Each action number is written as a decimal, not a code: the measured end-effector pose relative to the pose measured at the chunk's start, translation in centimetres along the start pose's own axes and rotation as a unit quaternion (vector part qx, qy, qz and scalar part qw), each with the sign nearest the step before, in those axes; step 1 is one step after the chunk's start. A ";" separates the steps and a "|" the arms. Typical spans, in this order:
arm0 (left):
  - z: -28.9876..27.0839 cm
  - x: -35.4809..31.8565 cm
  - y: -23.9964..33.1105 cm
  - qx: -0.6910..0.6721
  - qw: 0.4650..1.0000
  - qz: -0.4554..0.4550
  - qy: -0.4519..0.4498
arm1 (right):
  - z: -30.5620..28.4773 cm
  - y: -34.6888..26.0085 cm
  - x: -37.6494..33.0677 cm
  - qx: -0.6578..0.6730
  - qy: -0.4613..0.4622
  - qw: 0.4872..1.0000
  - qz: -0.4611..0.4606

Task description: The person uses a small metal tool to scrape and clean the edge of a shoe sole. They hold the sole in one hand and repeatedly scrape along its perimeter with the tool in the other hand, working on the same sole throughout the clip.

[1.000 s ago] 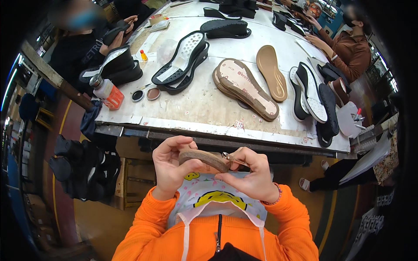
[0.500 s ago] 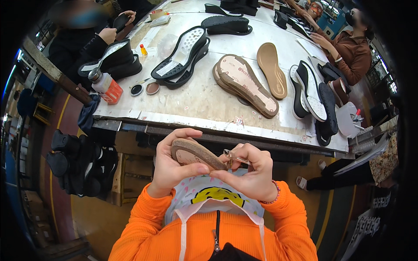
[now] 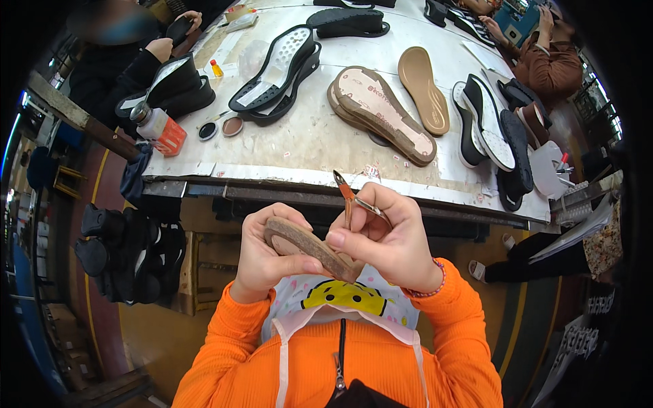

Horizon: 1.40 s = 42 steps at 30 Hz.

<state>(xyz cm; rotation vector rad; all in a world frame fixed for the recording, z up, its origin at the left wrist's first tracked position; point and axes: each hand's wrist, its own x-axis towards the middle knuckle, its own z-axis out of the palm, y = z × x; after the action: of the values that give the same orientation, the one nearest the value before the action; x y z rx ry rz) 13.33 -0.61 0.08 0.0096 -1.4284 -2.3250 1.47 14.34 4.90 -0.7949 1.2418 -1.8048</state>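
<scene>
While the left hand [image 3: 262, 255] gripped the brown-edged sole [image 3: 294, 240], the right hand [image 3: 396, 245] attended to its rim

As far as could be judged, the step in hand was close edge work on the sole, probably a check or a finger-pick at the rim between cuts. The nippers [image 3: 348, 193] were carried in the right hand with their tip pointing up and away from the sole, so no cut was being made. Any further trimming would call for turning that tip back to the rim while the left hand kept the sole firm; a slip there could nick the pale face.

The sole was in the air in front of the person's torso, short of the near edge of the surface [image 3: 286, 153]. It lay between the hands, tilted, its right end lower. The left hand was clamped on the left part, fingers behind and thumb across the face. The right hand was closed around the nippers, its thumb and fingertips at the right-hand rim; whether they pinched a scrap could not be determined.

On the surface beyond lay stacked brown-edged soles [image 3: 377, 115] with a tan footbed [image 3: 422, 88] beside them, black wedge soles [image 3: 275, 75] and a red-labelled bottle [image 3: 166, 132].
</scene>
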 end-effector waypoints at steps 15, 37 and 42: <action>0.4 0.0 -0.9 -0.012 1.000 0.022 -0.017 | -0.4 0.0 -0.6 0.035 -0.018 0.999 0.033; 0.5 -1.2 -0.9 -0.037 0.998 0.046 -0.009 | -2.3 -1.6 -3.8 0.013 -0.124 0.967 0.223; 0.4 -1.3 -0.8 -0.010 0.999 0.046 -0.018 | -2.2 -2.0 -3.5 0.004 -0.131 0.961 0.243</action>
<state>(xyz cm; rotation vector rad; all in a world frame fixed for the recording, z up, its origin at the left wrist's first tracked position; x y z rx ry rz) 14.19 0.54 -0.73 -0.1026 -1.3938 -2.2746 0.82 18.76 5.87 -0.6312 1.1326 -1.2634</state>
